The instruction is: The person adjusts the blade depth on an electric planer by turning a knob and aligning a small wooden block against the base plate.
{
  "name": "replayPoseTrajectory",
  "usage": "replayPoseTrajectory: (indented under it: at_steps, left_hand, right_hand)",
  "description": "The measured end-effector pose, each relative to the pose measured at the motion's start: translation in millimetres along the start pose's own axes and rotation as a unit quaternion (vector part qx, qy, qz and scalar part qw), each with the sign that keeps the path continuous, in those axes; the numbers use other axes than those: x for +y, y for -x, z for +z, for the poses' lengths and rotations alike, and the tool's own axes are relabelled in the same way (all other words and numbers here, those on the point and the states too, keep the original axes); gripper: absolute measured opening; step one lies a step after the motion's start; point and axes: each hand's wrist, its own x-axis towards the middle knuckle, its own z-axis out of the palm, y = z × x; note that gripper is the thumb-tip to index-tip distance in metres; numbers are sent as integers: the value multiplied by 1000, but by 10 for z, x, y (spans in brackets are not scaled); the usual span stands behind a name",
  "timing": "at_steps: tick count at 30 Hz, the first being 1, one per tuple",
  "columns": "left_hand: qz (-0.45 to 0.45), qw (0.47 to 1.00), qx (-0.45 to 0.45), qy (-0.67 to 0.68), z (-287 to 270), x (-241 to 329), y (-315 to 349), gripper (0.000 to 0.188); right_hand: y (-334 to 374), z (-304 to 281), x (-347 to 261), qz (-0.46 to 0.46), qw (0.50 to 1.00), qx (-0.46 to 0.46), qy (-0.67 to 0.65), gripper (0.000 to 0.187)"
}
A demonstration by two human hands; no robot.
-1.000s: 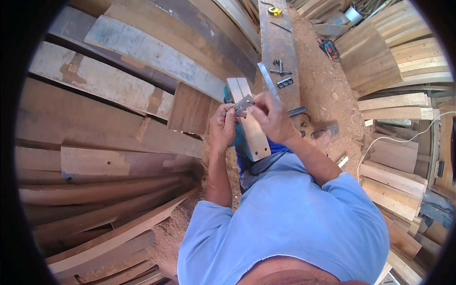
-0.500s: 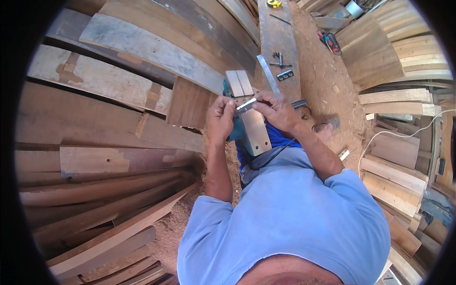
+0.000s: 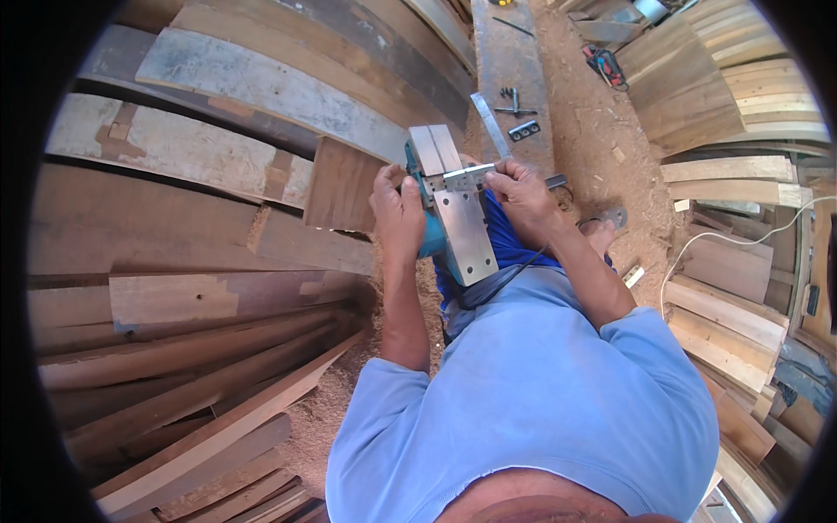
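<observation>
An electric hand planer [image 3: 465,234] with a teal body rests upside down across my lap, its metal sole facing up. My right hand [image 3: 523,193] pinches the right end of a shiny flat planer blade [image 3: 469,176]. The blade lies across the gap between the two sole plates, over the cutter slot. On the planer's left side is my left hand [image 3: 398,211], thumb and bent fingers apart with nothing seen between them. Whether it touches the teal body I cannot tell.
Beyond the planer, a narrow plank bench [image 3: 514,65] bears a metal ruler [image 3: 490,125], a T-shaped tool [image 3: 515,106] and a dark block with round holes [image 3: 525,131]. Boards [image 3: 200,200] are stacked at left. Sawdust covers the floor [image 3: 602,166]; a white cable [image 3: 741,247] runs at right.
My left hand has let go of the blade and moved slightly left. The right hand has brought the blade down across the planer's slot, a little to the right.
</observation>
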Motion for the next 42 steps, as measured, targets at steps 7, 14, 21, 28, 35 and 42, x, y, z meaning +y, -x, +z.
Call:
replayPoseTrajectory:
  at_steps: [7, 14, 21, 28, 35, 42]
  left_hand:
    - [-59, 991, -116, 24, -84, -81, -102, 63]
    - [-50, 991, -125, 21, -74, -84, -145, 60]
    - [-56, 989, -136, 28, -91, -40, -160, 59]
    - [-56, 989, -136, 17, -100, -38, -164, 61]
    - [-28, 980, -190, -46, -113, -58, -283, 56]
    - [-68, 975, -210, -17, -171, -43, -273, 50]
  right_hand:
    - [-99, 90, 125, 40, 999, -14, 3, 12]
    - [-124, 46, 116, 6, 999, -10, 37, 14]
    - [-180, 69, 83, 23, 997, -12, 68, 19]
    - [-125, 135, 62, -36, 997, 53, 54, 12]
    - [-90, 167, -119, -24, 984, 46, 171, 13]
    - [-108, 234, -133, -88, 970, 65, 216, 12]
